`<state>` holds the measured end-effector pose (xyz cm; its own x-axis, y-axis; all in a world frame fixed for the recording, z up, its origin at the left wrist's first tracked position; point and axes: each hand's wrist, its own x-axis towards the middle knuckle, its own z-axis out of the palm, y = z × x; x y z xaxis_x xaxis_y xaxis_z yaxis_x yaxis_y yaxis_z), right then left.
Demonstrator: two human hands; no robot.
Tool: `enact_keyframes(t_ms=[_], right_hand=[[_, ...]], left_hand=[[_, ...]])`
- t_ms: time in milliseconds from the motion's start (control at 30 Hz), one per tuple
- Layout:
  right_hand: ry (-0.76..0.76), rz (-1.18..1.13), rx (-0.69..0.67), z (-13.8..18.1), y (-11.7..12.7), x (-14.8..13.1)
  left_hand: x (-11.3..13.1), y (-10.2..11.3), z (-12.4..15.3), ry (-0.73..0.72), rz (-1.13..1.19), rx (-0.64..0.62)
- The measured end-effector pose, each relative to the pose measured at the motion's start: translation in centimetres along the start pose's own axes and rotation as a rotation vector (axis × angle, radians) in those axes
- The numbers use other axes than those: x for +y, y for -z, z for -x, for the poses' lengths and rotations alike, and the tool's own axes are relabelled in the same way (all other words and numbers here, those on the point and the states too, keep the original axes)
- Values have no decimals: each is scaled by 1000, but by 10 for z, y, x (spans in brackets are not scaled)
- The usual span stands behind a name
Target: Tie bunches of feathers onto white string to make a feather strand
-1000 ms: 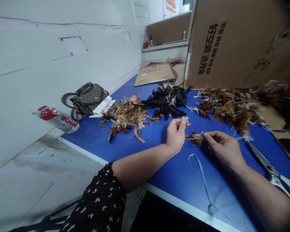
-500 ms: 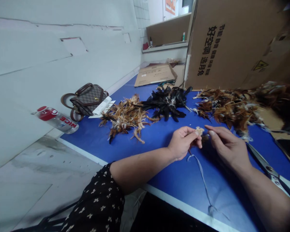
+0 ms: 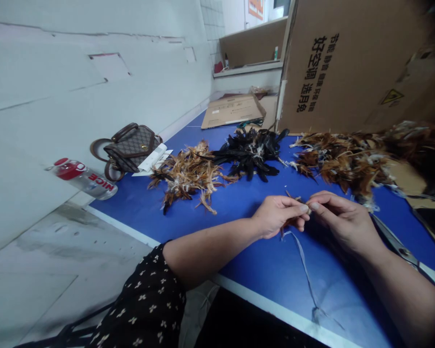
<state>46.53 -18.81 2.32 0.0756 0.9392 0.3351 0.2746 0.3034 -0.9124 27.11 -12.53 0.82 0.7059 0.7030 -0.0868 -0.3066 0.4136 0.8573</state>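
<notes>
On the blue table [image 3: 148,203], near its front edge, the left hand [image 3: 279,215] and the right hand [image 3: 342,222] meet fingertip to fingertip over a small tuft of feathers [image 3: 290,222]. Thumb and forefinger of each hand are pressed together on the tuft from opposite sides, and the other fingers curl loosely underneath. The tuft sits just above the tabletop, mostly hidden by the hands, with only a few dark reddish ends showing. A pale thread [image 3: 304,261] trails from under the hands toward the near edge; whether it is already tied round the tuft cannot be told.

Three heaps lie beyond the hands: tan feathers [image 3: 188,174], black feathers [image 3: 250,152] and a wider brown heap [image 3: 344,157] against the cardboard box [image 3: 348,63]. The tan and black heaps look like finished, colour-sorted bunches, so a good share of the work seems done. The brown heap looks looser and larger, which suggests plenty is left, and the tuft in hand appears only partway made. Scissors [image 3: 406,251] lie just to the right of the right forearm
</notes>
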Motion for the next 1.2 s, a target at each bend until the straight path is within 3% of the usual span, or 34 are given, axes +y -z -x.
enact_keyframes(t_ms=[167, 333, 533, 700, 800, 900, 967, 1067, 1200], right_hand=[[84, 123, -9, 2, -3, 0], [125, 164, 83, 9, -12, 4], [274, 239, 70, 9, -16, 14], [222, 257, 33, 8, -16, 11], [118, 340, 137, 2, 0, 7], [-30, 537, 392, -7, 33, 4], [-68, 639, 444, -12, 57, 4], [-80, 784, 359, -15, 81, 10], [-76, 891, 166, -15, 75, 28]], left_hand=[[3, 3, 0, 59, -121, -49], [6, 3, -2, -9, -39, 51], [2, 5, -3, 17, -6, 48], [1, 6, -2, -7, -25, 75], [3, 5, -2, -62, -57, 150], [5, 3, -5, -152, -60, 224], [6, 2, -6, -202, -45, 251], [6, 2, -6, -265, -59, 293], [7, 0, -3, -324, -113, 332]])
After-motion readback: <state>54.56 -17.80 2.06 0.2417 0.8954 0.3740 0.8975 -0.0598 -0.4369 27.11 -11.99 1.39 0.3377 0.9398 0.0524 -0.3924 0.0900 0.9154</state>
